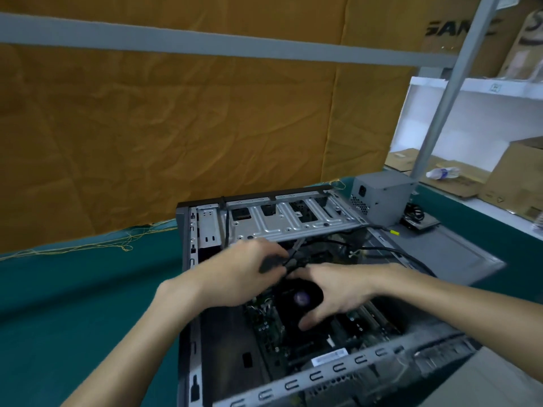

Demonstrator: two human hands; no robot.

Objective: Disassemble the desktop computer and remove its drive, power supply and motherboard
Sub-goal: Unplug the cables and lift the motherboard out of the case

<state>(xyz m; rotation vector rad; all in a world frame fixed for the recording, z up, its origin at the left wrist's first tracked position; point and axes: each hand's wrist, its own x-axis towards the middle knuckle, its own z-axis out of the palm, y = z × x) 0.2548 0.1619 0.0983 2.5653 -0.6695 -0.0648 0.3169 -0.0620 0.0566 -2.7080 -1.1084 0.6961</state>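
Two bare hands work inside the open grey metal computer case point(293, 333), which lies on its side on the teal-covered desk point(73, 304) in the lower centre of the frame. The grey box-shaped power supply point(382, 198) already stands outside the case, at the right of the frame just behind it, so this part of the task seems finished. The left hand point(235, 274) pinches a bundle of thin black cables point(293, 261) just below the silver perforated drive cage point(288, 221); its fingers point(273, 254) are curled around them. The right hand point(340, 292) rests over the round black cooler fan point(302, 298) on the green motherboard point(270, 330), fingers relaxed and a little apart, thumb pointing down; I cannot tell if it grips anything. I judge that the step in hand is to free the cables from the board. The next move probably calls for a straight, gentle pull on the connector, not on the wires, while the other hand steadies the board.
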